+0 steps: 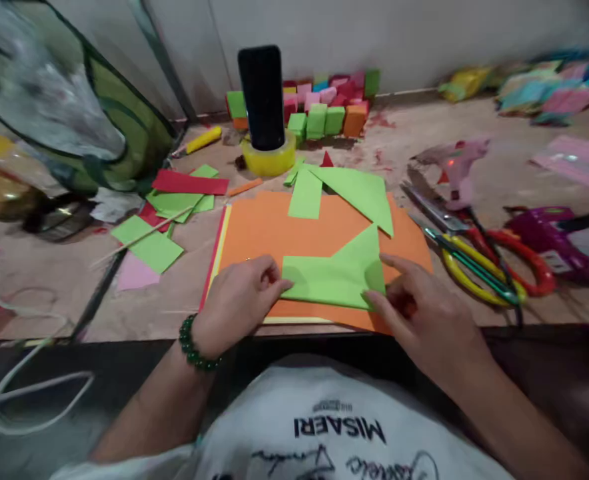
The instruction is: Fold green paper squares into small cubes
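A sheet of light green paper, folded along its near edge, lies over orange sheets. My left hand pinches the paper's left end between thumb and fingers. At the right end, my right hand grips the same paper, thumb on the near fold and index finger at the side edge. Beyond it rest a green strip and a larger green offcut. Red and yellow sheets show under the orange at the left edge.
A phone stands in a yellow tape roll; small paper blocks sit behind. Scissors, a pink glue gun and a purple glue gun lie right. Paper scraps and a green bag are left.
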A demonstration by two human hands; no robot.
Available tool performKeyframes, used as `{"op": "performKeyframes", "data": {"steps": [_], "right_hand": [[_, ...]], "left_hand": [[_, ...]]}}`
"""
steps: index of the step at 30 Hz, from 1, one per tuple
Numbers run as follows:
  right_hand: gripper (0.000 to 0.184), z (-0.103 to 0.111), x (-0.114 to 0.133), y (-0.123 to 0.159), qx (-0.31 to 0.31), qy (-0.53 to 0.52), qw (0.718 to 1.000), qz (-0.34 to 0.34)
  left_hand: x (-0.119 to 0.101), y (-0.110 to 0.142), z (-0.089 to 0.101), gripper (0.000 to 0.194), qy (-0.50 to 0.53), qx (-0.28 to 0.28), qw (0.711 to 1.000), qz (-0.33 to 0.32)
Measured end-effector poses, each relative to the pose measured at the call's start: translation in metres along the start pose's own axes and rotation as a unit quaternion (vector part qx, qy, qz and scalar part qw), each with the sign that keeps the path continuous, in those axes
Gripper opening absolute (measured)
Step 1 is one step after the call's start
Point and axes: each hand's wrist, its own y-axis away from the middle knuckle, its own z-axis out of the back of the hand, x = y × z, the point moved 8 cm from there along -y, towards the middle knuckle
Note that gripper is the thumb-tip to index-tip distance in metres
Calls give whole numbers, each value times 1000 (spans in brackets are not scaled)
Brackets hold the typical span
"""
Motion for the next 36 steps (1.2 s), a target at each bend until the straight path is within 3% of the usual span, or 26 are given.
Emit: {"op": "performKeyframes", "data": {"steps": [12, 23, 36], "right_hand": [[37, -1, 3, 0, -10, -4, 1000, -3], [40, 0, 5, 2, -14, -16, 1000, 11], [40, -1, 4, 4, -17, -16, 1000, 10]], "left_hand": [[-1, 2, 4, 39, 12, -9, 1000, 6], [-5, 7, -3, 31, -75, -19, 997, -10], [-5, 7, 1, 37, -39, 0, 999, -14]]}}
